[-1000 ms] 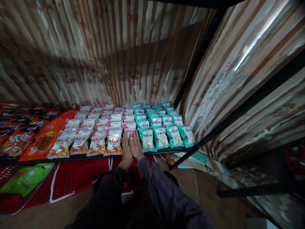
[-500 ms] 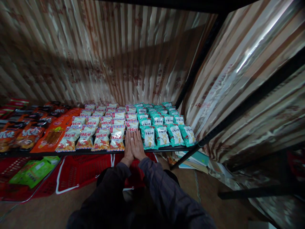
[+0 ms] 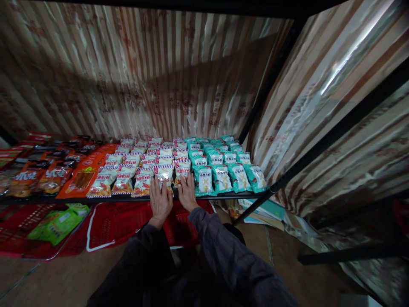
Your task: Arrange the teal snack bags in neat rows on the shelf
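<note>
White snack bags with striped edges and red lettering lie in overlapping rows on a black shelf. My left hand has its fingers spread over the front of one white snack bag, covering its lower part. Just to the right, my right hand rests its outstretched fingers on the lower end of another white snack bag. Teal-and-white snack bags fill the shelf directly right of that hand. Neither hand is wrapped around anything.
Orange packs and dark-and-orange bags lie farther left. Below the shelf sit red baskets, one holding green packets. A black shelf post slants up at the right. Striped sheeting hangs behind.
My hands, earlier side by side and touching, have moved apart. The left has gone left onto a neighbouring white bag. A white bag now shows at the front between the right hand and the row behind.
</note>
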